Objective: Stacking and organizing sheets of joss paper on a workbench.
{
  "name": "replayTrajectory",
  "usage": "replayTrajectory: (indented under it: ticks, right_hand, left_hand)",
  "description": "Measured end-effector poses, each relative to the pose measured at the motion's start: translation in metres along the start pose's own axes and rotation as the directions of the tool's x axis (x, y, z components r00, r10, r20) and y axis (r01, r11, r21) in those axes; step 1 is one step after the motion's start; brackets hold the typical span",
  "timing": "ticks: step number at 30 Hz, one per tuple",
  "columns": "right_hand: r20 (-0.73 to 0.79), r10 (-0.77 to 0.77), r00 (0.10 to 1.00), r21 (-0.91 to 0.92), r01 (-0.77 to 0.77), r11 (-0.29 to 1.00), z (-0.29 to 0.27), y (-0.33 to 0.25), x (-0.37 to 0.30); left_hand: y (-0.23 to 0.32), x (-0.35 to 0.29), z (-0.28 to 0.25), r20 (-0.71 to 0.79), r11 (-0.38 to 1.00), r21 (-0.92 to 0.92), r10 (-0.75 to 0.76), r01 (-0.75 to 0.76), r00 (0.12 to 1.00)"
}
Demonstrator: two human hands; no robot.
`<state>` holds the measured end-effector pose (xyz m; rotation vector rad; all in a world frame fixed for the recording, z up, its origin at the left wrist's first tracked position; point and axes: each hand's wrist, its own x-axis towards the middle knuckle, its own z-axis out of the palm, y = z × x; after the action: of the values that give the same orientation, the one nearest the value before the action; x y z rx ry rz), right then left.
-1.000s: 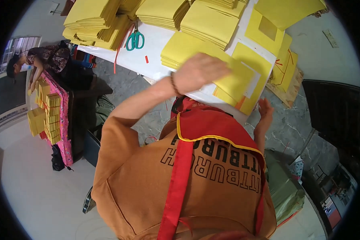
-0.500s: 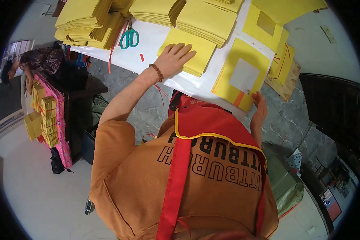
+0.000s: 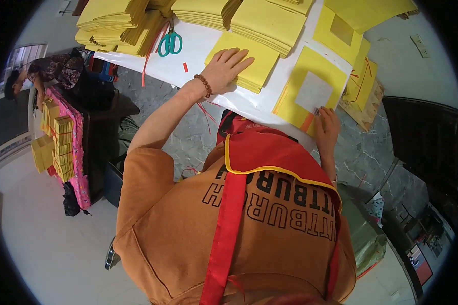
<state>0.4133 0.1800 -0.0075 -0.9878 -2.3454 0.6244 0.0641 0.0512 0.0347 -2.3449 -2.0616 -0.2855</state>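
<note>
My left hand (image 3: 228,68) lies flat with its fingers spread on a small stack of yellow paper sheets (image 3: 262,63), near the front edge of the white-covered table (image 3: 188,38). A brown bead bracelet circles that wrist. To its right is another yellow sheet (image 3: 290,94) bearing a pale silver-grey square (image 3: 314,92) and an orange strip (image 3: 308,121). Over the lower corner of the square, my right hand (image 3: 328,127) has its fingers curled and pinched together. Whatever lies between those fingertips is too small to make out.
Teal-handled scissors (image 3: 170,43) lie left of my left hand, near a small red slip (image 3: 185,67). Thick yellow paper stacks (image 3: 267,23) fill the far side. Tied yellow bundles (image 3: 361,76) rest off the right edge. At far left, a person (image 3: 56,71) bends beside a pink-covered table (image 3: 79,147).
My right hand has moved up and inward from the sheet's edge onto the square's lower corner, its fingers closing. My left hand stays flat on the yellow stack. The view has shifted slightly.
</note>
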Motion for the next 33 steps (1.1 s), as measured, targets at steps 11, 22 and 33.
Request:
replayTrajectory:
  ticks: [11,22,33]
  right_hand:
    - [-0.008,0.034,0.999,-0.002,-0.034,0.999,0.005,0.004,-0.005]
    - [0.005,0.073,0.997,0.199,-0.073,0.977,0.002,0.017,0.000]
    - [0.014,0.342,0.940,0.565,-0.290,0.772,0.009,0.027,-0.008]
  left_hand:
    - [0.119,0.029,0.008,-0.218,0.875,-0.359,0.260,-0.325,0.941]
    - [0.116,0.050,0.043,-0.123,0.834,-0.409,0.353,-0.371,0.928]
    - [0.115,0.068,0.038,0.012,0.745,-0.659,0.151,-0.106,0.989]
